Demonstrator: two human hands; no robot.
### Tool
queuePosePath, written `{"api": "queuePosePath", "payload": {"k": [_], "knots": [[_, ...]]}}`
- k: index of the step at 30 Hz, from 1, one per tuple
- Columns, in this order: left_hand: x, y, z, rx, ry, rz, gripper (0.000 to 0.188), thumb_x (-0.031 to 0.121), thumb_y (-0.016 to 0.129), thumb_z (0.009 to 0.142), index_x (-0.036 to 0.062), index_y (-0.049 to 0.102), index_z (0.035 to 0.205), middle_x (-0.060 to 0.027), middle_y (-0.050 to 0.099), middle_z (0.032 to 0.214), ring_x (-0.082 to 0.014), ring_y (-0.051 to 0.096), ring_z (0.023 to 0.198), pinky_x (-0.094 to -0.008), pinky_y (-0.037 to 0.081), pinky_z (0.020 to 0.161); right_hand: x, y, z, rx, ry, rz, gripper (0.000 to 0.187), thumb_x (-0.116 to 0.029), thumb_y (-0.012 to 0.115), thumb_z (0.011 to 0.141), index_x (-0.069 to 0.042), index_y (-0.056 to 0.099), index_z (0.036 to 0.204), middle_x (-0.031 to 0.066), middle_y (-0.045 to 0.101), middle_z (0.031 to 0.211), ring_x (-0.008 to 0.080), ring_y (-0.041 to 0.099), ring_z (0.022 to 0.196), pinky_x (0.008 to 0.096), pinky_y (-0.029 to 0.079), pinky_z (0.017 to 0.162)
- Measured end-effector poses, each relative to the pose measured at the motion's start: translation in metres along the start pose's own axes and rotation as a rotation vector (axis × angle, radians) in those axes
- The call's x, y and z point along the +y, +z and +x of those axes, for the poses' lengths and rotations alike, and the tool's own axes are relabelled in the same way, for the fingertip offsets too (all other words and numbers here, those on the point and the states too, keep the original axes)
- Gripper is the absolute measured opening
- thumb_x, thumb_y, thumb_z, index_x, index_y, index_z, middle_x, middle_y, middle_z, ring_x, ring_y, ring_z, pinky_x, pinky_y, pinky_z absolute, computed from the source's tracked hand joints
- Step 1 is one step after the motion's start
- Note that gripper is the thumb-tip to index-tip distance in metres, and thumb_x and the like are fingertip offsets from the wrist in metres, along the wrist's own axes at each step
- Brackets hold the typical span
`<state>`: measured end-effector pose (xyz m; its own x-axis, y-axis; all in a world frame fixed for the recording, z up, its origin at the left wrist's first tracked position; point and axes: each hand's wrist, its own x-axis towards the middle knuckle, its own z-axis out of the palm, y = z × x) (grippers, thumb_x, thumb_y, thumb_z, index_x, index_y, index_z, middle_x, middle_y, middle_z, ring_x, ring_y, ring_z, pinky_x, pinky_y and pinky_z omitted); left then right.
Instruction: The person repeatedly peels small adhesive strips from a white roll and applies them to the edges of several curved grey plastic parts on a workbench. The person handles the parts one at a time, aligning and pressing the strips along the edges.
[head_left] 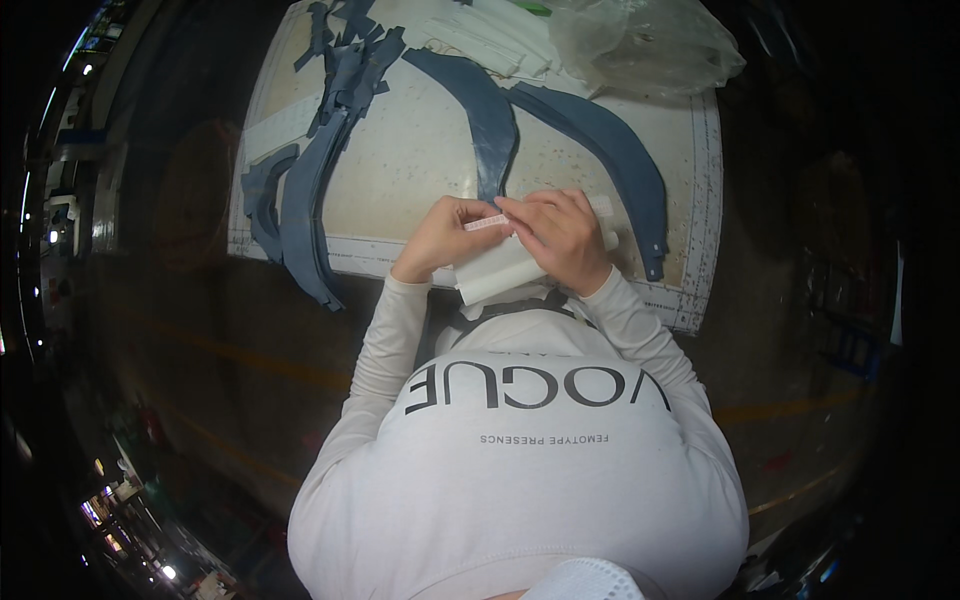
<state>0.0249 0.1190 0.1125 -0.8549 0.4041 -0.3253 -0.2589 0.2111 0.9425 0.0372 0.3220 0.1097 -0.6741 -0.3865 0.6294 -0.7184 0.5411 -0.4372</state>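
My left hand [445, 238] is closed at the table's near edge, thumb and fingers pinching a narrow white strip with reddish marks [487, 222]. My right hand [562, 238] meets it from the right, its fingers bent together over the strip's other end; part of the strip shows past its knuckles. Below both hands lies a folded white sheet-like piece [492, 274], close to my body. Just beyond my fingertips is the narrow end of a curved blue-grey cut piece [485, 120]. A second curved blue-grey piece [610, 150] lies beyond my right hand.
At the left of the pale table [400, 150], long blue-grey pieces [305, 215] lie stacked, some hanging over the near edge. A heap of smaller blue-grey strips [350, 75] sits farther back. White pieces [490, 40] and a clear plastic bag [650, 45] are at the far side.
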Motion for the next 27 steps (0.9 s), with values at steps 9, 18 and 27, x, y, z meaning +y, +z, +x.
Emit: {"api": "queuePosePath", "payload": {"k": [9, 18, 27], "knots": [[0.001, 0.003, 0.000, 0.043, 0.020, -0.014, 0.017, 0.015, 0.073, 0.083, -0.0015, 0.074, 0.087, -0.0004, 0.068, 0.074, -0.0050, 0.057, 0.067, -0.0220, 0.047, 0.061, -0.005, 0.001, -0.001, 0.083, 0.156, 0.111, 0.050, -0.002, 0.073, 0.074, -0.011, 0.066, 0.122, -0.0001, 0.066, 0.086, 0.0174, 0.062, 0.083, 0.0325, 0.047, 0.076], [0.011, 0.005, -0.005, 0.064, 0.056, 0.118, 0.019, 0.015, 0.072, 0.082, -0.0034, 0.073, 0.084, -0.0025, 0.066, 0.067, -0.0053, 0.056, 0.066, -0.0234, 0.046, 0.060, -0.007, -0.004, 0.001, 0.020, 0.109, 0.042, 0.054, -0.003, 0.074, 0.072, -0.013, 0.065, 0.125, -0.0012, 0.066, 0.083, 0.0171, 0.060, 0.084, 0.0320, 0.047, 0.076], [0.003, 0.006, -0.004, 0.044, 0.075, 0.052, 0.019, 0.017, 0.071, 0.084, -0.0021, 0.074, 0.085, -0.0020, 0.068, 0.070, -0.0053, 0.058, 0.068, -0.0236, 0.048, 0.063, -0.010, 0.001, 0.000, 0.127, 0.270, 0.220, 0.062, -0.003, 0.074, 0.072, -0.013, 0.059, 0.131, 0.0009, 0.064, 0.078, 0.0197, 0.063, 0.083, 0.0331, 0.051, 0.077]]}}
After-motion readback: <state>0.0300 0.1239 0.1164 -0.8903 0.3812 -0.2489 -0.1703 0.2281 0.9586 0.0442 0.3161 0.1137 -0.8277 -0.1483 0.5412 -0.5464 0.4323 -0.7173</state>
